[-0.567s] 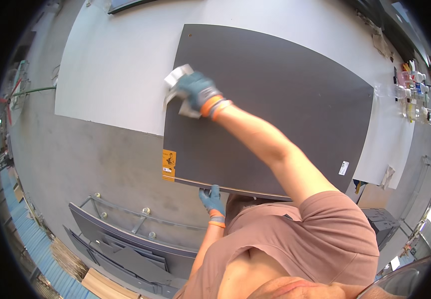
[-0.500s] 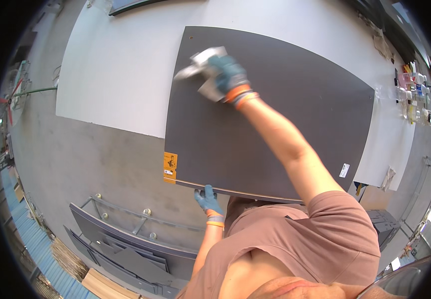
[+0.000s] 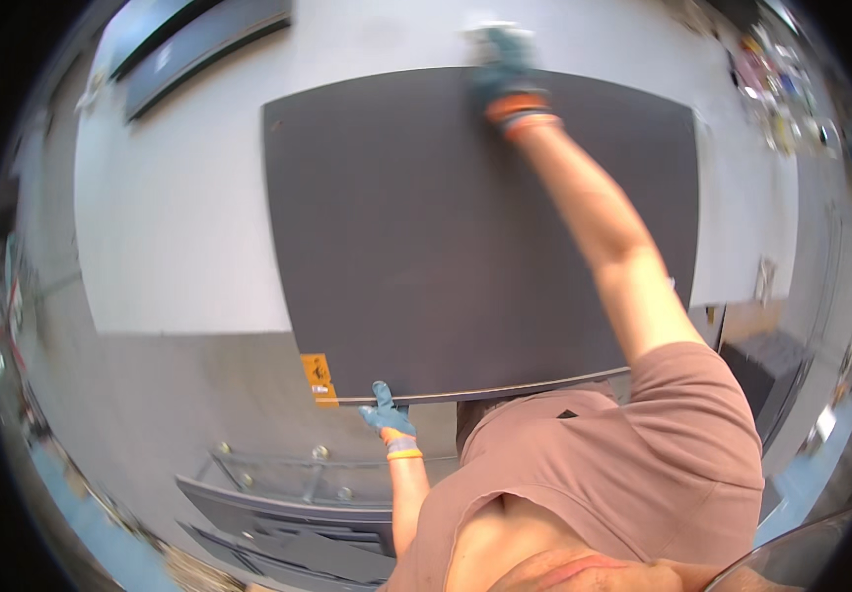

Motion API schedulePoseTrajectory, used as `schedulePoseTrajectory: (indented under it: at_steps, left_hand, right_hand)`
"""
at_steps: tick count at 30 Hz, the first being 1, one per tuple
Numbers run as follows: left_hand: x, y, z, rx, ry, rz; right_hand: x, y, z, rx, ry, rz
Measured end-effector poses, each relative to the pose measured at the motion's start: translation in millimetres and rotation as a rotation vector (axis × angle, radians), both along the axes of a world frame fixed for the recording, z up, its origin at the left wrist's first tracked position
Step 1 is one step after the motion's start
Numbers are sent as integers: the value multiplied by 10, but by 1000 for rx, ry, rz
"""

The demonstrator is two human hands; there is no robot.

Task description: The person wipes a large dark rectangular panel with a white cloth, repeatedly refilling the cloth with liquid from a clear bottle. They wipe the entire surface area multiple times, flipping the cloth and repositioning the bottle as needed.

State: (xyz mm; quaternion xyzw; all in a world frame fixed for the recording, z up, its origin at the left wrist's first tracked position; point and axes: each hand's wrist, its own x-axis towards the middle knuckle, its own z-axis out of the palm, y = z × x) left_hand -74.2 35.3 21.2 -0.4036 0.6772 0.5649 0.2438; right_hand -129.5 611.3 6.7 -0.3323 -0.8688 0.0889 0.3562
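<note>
Gripped or merely touched, I cannot tell which, the grey panel lies flat ahead, its near edge at the left hand; past its far edge the right hand grasps a white cloth. Even, overlapping strokes probably wipe best, easing by the orange label

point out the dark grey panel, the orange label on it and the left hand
Dark grey panel [image 3: 406,247]: head view, on the bare middle of its upper face.
Orange label [image 3: 316,372]: head view, near the middle of its face.
Left hand [image 3: 387,415]: head view, on the middle of the gloved hand.
</note>
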Motion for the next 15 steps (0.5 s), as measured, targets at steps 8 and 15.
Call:
schedulePoseTrajectory:
  at_steps: [8,15]
  left_hand:
    - [-44,-133,43,93,31,-152]
    - [-87,-285,-129,172,31,-173]
  right_hand:
    - [-1142,-1627,-49,182,-302,391]
    - [1262,-555,159,-70,-415,-76]
